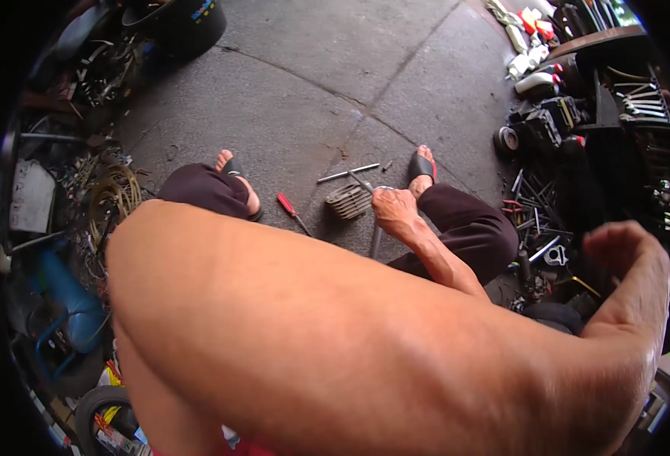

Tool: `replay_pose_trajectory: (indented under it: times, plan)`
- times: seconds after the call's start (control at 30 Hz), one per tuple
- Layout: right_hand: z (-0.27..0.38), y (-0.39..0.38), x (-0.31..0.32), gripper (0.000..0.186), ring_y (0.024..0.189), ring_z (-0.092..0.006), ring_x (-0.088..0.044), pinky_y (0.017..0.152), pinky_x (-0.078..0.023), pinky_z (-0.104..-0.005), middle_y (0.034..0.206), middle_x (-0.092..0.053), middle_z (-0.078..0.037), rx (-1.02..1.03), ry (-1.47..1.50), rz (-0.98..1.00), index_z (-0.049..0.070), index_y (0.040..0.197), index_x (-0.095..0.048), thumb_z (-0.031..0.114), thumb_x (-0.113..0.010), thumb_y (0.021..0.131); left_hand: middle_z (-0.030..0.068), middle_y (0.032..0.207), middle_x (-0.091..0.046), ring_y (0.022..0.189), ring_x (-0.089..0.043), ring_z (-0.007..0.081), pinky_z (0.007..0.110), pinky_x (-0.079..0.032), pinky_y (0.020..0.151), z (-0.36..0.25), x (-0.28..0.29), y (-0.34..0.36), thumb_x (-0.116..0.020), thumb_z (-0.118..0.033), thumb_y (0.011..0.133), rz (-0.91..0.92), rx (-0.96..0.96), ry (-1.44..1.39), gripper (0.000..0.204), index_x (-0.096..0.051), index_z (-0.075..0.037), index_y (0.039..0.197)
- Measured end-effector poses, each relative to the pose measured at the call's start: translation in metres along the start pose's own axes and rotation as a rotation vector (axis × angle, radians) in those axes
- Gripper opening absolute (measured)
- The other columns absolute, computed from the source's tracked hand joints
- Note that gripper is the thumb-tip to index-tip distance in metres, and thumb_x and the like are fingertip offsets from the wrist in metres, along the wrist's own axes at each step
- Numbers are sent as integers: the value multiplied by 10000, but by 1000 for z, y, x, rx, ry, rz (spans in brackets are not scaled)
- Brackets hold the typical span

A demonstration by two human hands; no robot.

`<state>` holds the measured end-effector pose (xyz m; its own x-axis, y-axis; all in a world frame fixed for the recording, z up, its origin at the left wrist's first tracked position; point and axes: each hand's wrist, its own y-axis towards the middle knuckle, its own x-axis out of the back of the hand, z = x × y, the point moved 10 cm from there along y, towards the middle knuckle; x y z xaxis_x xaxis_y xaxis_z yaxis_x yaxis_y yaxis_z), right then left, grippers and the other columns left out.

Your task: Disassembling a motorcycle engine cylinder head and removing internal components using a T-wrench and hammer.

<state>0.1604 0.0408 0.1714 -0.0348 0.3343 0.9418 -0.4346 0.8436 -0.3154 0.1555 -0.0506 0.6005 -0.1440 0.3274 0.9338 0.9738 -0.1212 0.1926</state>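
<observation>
My left forearm crosses close in front, large, from lower left to right. At its end my left hand is raised and bent at the wrist; its fingers curl inward, blurred, and nothing shows in them. Between my feet my right hand is closed on a thin metal rod-like tool, whose exact kind I cannot make out. The tool reaches over a finned metal engine cylinder on the floor. Just beyond lies a metal rod; to the left is a red-handled screwdriver. A grey bar shows below my right hand.
Wrenches, loose tools, a flat metal gasket-like part and bottles crowd the right. Coiled wire, a blue cylindrical object and a black tub stand at left. Grey concrete floor lies ahead.
</observation>
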Motion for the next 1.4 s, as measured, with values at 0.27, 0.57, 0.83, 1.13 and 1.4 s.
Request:
replay_pose_trajectory:
  times: [0.27, 0.57, 0.83, 1.13, 1.4]
  plan:
    - [11, -1, 0, 161, 662, -292, -677, 565, -517, -463, 709, -672, -131, 15, -3, 3, 40, 823, -650, 133, -522, 798, 121, 877, -609, 839, -598, 237, 335, -446, 710, -9, 12, -7, -582, -177, 779, -41, -40, 122, 253, -569, 12, 947]
    - [16, 18, -7, 150, 706, -284, -684, 597, -527, -431, 746, -680, -136, -57, 85, -6, 46, 807, -669, 132, -546, 794, 110, 910, -611, 872, -593, 219, 323, -430, 737, -2, 29, -26, -591, -186, 776, -120, 89, 305, 302, -560, 10, 1004]
    - [22, 33, -16, 142, 746, -277, -690, 627, -535, -402, 779, -687, -141, -116, 111, 21, 52, 793, -685, 131, -567, 791, 120, 966, -587, 927, -578, 249, 350, -426, 772, 89, -80, -84, -607, -170, 766, 22, 511, 190, 328, -538, -12, 1046]
    - [1, 29, -29, 154, 757, -279, -694, 647, -548, -400, 791, -690, -148, -207, -26, 189, 62, 783, -698, 117, -555, 776, 217, 874, -627, 853, -628, 395, 490, -497, 725, 177, -324, -222, -588, -236, 820, -499, 1434, -225, 245, -596, -7, 907]
    - [-8, 26, -16, 158, 725, -327, -680, 650, -542, -424, 741, -668, -187, -326, 69, -7, 43, 751, -672, 124, -537, 764, 215, 1111, -636, 1071, -601, 376, 465, -499, 866, 169, -515, -244, -632, -199, 757, 139, 1725, -744, 320, -672, -45, 1034]
